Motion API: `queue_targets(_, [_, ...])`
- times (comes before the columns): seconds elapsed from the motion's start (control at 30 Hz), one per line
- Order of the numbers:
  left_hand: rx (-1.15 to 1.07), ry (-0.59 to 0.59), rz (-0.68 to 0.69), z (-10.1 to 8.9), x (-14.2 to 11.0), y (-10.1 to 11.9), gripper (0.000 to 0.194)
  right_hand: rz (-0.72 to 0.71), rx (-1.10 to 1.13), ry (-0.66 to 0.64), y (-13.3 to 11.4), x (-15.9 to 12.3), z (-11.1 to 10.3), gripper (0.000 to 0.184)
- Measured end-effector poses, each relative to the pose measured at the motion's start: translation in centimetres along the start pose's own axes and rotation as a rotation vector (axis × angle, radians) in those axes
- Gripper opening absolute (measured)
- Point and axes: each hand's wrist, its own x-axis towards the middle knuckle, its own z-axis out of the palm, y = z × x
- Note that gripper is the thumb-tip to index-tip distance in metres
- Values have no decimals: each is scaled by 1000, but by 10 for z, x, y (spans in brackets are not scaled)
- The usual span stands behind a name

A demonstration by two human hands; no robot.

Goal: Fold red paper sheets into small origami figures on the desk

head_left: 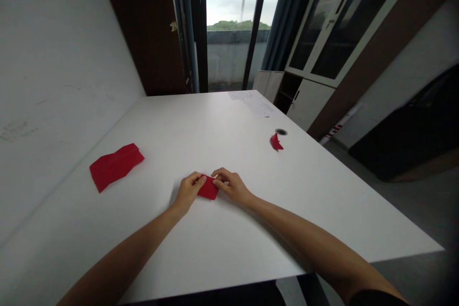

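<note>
A small folded piece of red paper lies on the white table between my two hands. My left hand pinches its left side with curled fingers. My right hand presses and pinches its upper right edge, fingers closed on it. Part of the paper is hidden under my fingers.
A larger creased red sheet lies at the left of the table. A small folded red piece sits at the right near a round cable hole. White papers lie at the far end. Cabinets stand beyond the right edge.
</note>
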Motion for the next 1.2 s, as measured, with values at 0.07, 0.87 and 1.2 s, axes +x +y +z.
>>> queue_targets(0.07, [-18,33,8,0,0,3,30,7,-16,37,0,0,1,14])
queue_targets(0.87, [-16,-32,45,2,0,-4,23,32,-139,-7,-6,-2,7,24])
queue_targets(1.2, [163,-14,169,-1,-1,-5,20,7,-166,6,-5,-2,4,25])
